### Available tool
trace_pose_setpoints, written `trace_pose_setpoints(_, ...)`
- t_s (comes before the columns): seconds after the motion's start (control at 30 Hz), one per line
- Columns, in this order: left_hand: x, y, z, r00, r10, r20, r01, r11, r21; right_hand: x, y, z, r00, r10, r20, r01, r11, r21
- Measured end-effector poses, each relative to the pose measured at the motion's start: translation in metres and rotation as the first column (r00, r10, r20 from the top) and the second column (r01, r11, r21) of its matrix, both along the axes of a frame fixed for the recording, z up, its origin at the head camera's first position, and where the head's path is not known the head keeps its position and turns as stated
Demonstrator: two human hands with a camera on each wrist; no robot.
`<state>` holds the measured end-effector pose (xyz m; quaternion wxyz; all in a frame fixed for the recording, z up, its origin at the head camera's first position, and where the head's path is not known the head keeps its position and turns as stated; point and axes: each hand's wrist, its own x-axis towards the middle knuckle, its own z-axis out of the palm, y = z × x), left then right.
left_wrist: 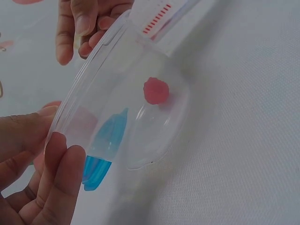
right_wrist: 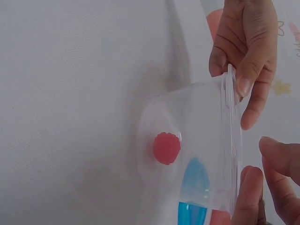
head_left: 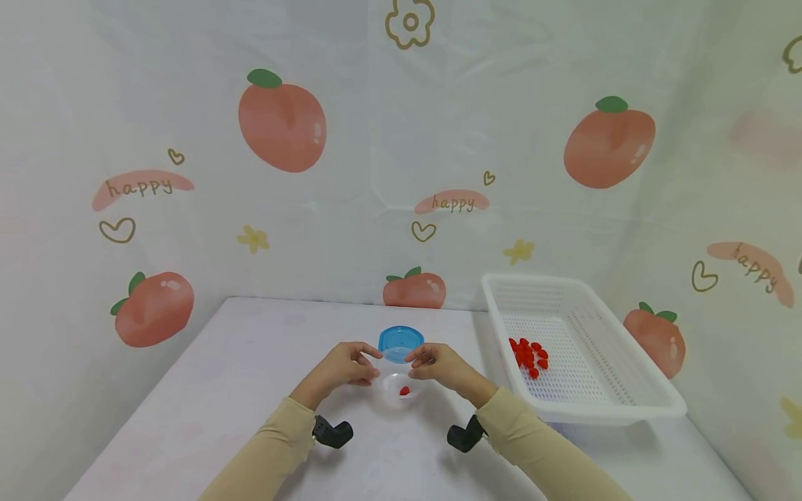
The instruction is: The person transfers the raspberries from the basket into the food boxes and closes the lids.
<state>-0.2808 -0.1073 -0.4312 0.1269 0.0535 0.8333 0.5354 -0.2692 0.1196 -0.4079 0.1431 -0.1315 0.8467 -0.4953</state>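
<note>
Clear plastic is what I'm looking at here: a small see-through tub [head_left: 398, 387] sitting on the white desk [head_left: 238, 390], pretty much dead centre between both hands. My left hand [head_left: 341, 365] has its grip on the tub's rim at about 9 o'clock, fingertips [left_wrist: 61, 154] pinching the edge, and my right hand [head_left: 441, 365] does the same at 3 o'clock, fingers [right_wrist: 251, 70] curled onto the rim. So both grips are closed on the tub.

Inside it there's one little red berry-looking piece [head_left: 404, 391], lying on the bottom toward the 5 o'clock side. In the wrist views it looks bumpy, like a raspberry candy, but I can't tell what it really is.

Just past the tub at 12 o'clock sits a blue lid [head_left: 401, 342]; whether it touches the tub I can't tell, fingers are in the way.

Off at roughly 2 o'clock there's a white perforated basket [head_left: 626, 403] on the desk, with a small heap of the same red pieces [head_left: 529, 356] near its left wall, well apart from the tub.
</note>
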Motion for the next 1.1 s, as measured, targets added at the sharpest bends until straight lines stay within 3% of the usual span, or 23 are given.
trace_pose_setpoints(0.77, 0.0, 0.0, -0.001, 1.0, 0.006, 0.018, -0.006, 0.999, 0.032, -0.004, 0.008, 0.001, 0.999, 0.048, -0.015, -0.05, 0.993, -0.111)
trace_pose_setpoints(1.1, 0.001, 0.0, 0.001, 1.0, 0.004, 0.012, -0.004, 1.0, 0.03, -0.003, 0.022, 0.023, 0.996, 0.051, -0.074, -0.064, 0.979, -0.192)
